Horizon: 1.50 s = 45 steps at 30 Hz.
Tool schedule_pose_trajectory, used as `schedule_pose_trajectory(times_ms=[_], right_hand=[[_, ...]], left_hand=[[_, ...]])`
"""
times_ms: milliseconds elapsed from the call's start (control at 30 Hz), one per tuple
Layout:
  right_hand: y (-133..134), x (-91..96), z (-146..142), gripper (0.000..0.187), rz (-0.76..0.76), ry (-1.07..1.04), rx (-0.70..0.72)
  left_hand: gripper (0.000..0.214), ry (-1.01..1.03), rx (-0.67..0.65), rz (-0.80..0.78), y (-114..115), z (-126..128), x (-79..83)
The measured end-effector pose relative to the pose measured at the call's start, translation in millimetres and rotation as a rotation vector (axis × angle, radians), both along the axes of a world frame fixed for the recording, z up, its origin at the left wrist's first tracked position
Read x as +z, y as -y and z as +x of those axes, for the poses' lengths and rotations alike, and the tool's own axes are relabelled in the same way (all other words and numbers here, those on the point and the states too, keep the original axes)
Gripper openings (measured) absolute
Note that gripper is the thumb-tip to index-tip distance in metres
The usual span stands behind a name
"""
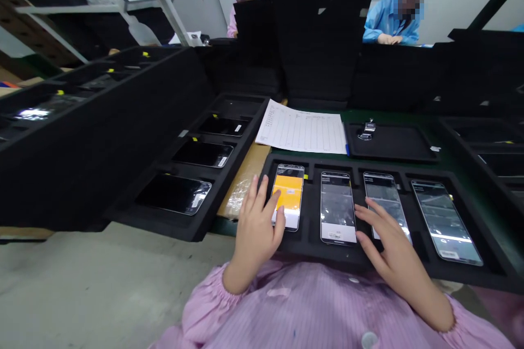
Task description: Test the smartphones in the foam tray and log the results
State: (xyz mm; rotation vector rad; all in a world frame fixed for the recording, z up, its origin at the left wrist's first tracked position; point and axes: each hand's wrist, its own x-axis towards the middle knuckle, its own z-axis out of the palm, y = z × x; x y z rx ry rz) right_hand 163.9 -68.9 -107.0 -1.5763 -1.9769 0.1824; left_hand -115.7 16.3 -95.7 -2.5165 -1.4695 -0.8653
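Standing at the far left, a tall black stack [135,120] carries yellow tabs [60,92] along its top; against it lies a black tray [200,226] with three dark-screened phones [174,193] in a column, then a shiny-wrapped brown packet [241,182]; the left hand [256,232] comes next, open and gripping nothing, its index finger and thumb over the orange-and-white screen of the first phone [291,196], though whether they touch it I cannot tell; that phone sits in the leftmost compartment of the front tray [313,251], with a printed sheet [303,128] beyond it; the second phone [338,204] lies in the next compartment, and the right hand [395,245], also open, spreads its fingers between that phone's right edge and the third phone [382,185], partly covering the latter; the fourth phone [446,223] lies tilted in the rightmost compartment
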Motion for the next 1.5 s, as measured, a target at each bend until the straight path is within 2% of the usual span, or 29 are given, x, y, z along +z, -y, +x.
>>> schedule_pose_trajectory(times_ms=[67, 200, 400, 567, 700, 967, 1133, 1267, 1400, 1500], right_hand=[[0.7, 0.9, 0.2, 0.029, 0.009, -0.022, 0.014], [0.5, 3.2, -0.9, 0.033, 0.032, -0.017, 0.021], [0.4, 6.1, 0.1, 0.035, 0.041, -0.012, -0.002], [0.3, 5.9, 0.5, 0.017, -0.007, -0.113, 0.003], [1.3, 4.2, 1.0, 0.011, -0.020, -0.143, -0.001], [-1.2, 7.7, -0.6, 0.030, 0.016, 0.064, 0.122], [0.8, 7.4, -1.1, 0.028, 0.096, -0.001, 0.068], [6.2, 2.7, 5.4, 0.023, 0.168, -0.048, -0.073], [11.7, -1.1, 20.0, 0.024, 0.167, -0.014, -0.233], [15.0, -2.5, 29.2, 0.027, 0.135, 0.010, -0.280]], left_hand=[[0.035, 0.021, -0.023, 0.039, -0.5, -1.3, 2.7], [0.036, 0.071, -0.069, 0.105, -4.9, -0.5, 8.0], [0.037, 0.283, 0.006, -0.024, -10.6, 2.9, 6.3], [0.031, 0.441, 0.090, -0.060, -6.9, -2.3, 1.7], [0.021, 0.463, 0.056, -0.062, -5.3, -2.9, 1.3], [0.016, 0.429, 0.027, -0.050, -5.7, -2.7, 2.2], [0.017, 0.405, 0.014, -0.055, -8.1, -2.4, 1.2], [0.018, 0.387, 0.019, -0.036, -10.1, -2.6, 2.3], [0.018, 0.352, -0.020, -0.011, -10.6, -0.6, 4.1], [0.016, 0.301, -0.083, 0.032, -10.8, 2.4, 5.3]])
